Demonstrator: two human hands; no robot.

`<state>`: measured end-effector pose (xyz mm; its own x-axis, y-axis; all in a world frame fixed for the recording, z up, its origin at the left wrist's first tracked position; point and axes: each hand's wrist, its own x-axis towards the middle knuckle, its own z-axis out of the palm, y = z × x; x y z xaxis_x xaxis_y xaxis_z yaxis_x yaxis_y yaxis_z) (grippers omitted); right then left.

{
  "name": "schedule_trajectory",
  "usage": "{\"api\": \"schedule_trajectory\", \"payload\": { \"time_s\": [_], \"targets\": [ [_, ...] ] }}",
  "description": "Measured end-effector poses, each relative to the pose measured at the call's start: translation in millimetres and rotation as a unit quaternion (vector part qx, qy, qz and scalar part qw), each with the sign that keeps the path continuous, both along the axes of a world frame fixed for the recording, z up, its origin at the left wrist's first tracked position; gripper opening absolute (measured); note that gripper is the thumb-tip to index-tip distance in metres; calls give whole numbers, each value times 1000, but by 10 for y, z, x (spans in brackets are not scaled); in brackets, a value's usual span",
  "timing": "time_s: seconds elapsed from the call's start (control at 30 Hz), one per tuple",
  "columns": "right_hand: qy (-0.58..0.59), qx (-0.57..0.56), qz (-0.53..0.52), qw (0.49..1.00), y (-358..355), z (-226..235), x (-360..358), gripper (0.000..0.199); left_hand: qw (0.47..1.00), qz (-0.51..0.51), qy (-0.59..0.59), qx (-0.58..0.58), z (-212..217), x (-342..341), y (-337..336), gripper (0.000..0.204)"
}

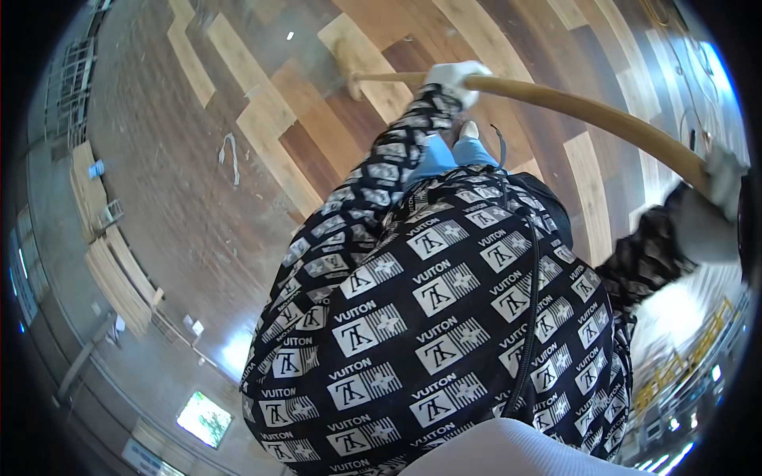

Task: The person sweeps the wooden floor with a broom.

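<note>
Head view: gloved left hand and gloved right hand each wrap fingers around one long wooden pole

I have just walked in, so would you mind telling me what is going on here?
A person is holding a long wooden pole in both gloved hands. The left hand grips it partway along; the right hand is at the end nearer the camera. The far end is over the plank floor, too blurred to identify. A pale scrap lies to the left.
</note>
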<state>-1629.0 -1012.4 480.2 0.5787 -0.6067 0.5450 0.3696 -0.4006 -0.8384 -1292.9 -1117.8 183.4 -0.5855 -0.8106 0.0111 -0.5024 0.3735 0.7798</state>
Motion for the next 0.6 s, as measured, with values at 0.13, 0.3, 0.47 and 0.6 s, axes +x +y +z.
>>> {"api": "schedule_trajectory", "payload": {
  "time_s": [0.13, 0.3, 0.47, 0.6],
  "targets": [
    [-124, 181, -479, 850, -112, -761, 1608, 22, 993, 67, -85, 56, -464, 1363, 34, 21],
    [-83, 384, -394, 831, -113, -1237, 2112, 26, 888, 4, -449, 102, -396, 2224, 110, 23],
    [-145, 354, -611, 692, 2, -859, 1302, 41, 978, -24, -204, 37, 109, 1418, -53, 29],
    [380, -180, -777, 469, 928, -258, -273, 29, 990, -118, -74, 26, 708, 9, -20, 26]
  ]
}}
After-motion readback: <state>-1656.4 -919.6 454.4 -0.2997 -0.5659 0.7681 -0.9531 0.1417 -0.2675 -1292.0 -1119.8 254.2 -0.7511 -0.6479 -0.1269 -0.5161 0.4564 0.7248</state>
